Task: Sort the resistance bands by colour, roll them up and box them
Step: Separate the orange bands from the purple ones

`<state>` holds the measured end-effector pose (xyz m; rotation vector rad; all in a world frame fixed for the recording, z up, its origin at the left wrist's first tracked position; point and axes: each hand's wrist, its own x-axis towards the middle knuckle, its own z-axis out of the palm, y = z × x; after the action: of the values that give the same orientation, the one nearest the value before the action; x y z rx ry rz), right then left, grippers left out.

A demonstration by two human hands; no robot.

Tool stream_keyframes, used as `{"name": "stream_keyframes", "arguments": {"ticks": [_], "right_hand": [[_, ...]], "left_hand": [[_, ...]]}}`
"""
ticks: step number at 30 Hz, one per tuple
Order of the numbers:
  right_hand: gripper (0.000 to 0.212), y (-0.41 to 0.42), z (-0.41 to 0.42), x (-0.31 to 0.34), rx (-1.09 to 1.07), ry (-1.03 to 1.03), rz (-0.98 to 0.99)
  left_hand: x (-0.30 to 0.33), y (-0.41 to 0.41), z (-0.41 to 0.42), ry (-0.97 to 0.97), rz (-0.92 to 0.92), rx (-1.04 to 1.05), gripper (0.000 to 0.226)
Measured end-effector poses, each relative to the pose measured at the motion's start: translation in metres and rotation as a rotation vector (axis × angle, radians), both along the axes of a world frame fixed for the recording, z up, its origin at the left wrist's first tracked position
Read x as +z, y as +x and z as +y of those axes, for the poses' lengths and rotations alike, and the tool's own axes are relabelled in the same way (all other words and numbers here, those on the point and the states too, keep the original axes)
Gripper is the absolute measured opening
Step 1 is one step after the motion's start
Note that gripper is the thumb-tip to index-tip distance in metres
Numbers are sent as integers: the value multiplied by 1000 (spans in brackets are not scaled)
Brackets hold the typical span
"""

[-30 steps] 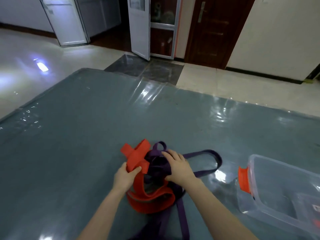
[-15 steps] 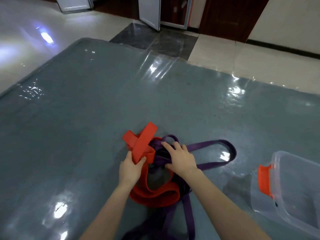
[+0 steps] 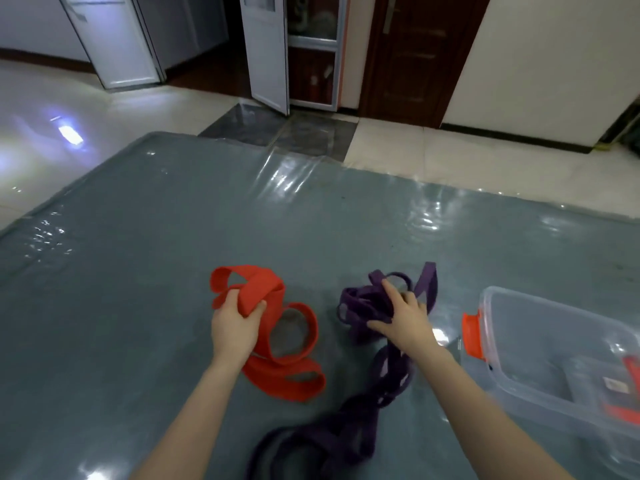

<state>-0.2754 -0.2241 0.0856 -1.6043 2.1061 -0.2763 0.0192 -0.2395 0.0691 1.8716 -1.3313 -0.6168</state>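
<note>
On the grey-blue desk (image 3: pixel 145 306), covered with a glossy clear film, the resistance bands lie in two separate heaps. To the left sits the red band (image 3: pixel 287 372), wide and flat, looped over itself in several coils. The left hand (image 3: pixel 235 329) has its fingers (image 3: pixel 258 306) closed around the upper folds of this band, thumb on one side and the others wrapped beneath, lifting that part slightly off the surface while the lower coils rest flat.

Just to the right, apart from the red heap with bare desk between them, is the purple band (image 3: pixel 363 306), narrower and bunched into a tangle. The right hand (image 3: pixel 405 320) presses into the top of this bunch, its fingers (image 3: pixel 389 289) curled among the strands and gripping them; one loop stands up behind the hand. From the bunch a long trail of purple strands runs down toward the near edge, passing under the right forearm and ending in a darker, blurred pile at the bottom of the view.

At the right edge stands a clear plastic storage box (image 3: pixel 519 386), open at the top, with an orange latch (image 3: pixel 471 336) on its near end wall. Something with red parts shows through its floor, too blurred to identify. The box is near the purple strands but not touching them.

Beyond the desk lies pale tiled floor (image 3: pixel 450 157), with a white door (image 3: pixel 266 50) ajar and a dark wooden door (image 3: pixel 415 53) beside it.
</note>
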Motion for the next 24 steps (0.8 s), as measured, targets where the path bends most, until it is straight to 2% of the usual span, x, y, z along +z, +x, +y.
{"name": "stream_keyframes", "arguments": {"ticks": [2,6,9,12,14,16,20,24], "right_hand": [[95,7,10,0,58,-19,-58],[103,32,21,33,221,-340,-200],[112,45,35,78,341,-500,-328],[114,44,58,105,349,-589,-441],[114,37,75,112,310,-603,-491],[117,32,94,114,294,-569,-588],[120,34,143,100,210,-460,-965],[121,15,183,103,-24,-527,-992]], "left_hand": [[23,-12,5,-45,44,-42,29],[69,-36,20,-136,46,-239,28],[102,-53,36,-199,5,-412,38],[135,-64,54,-225,56,-487,46],[149,-71,68,-242,160,-520,45],[160,-87,84,-248,360,-539,45],[169,-128,112,-223,659,-591,37],[163,-173,144,-50,964,-712,28]]}}
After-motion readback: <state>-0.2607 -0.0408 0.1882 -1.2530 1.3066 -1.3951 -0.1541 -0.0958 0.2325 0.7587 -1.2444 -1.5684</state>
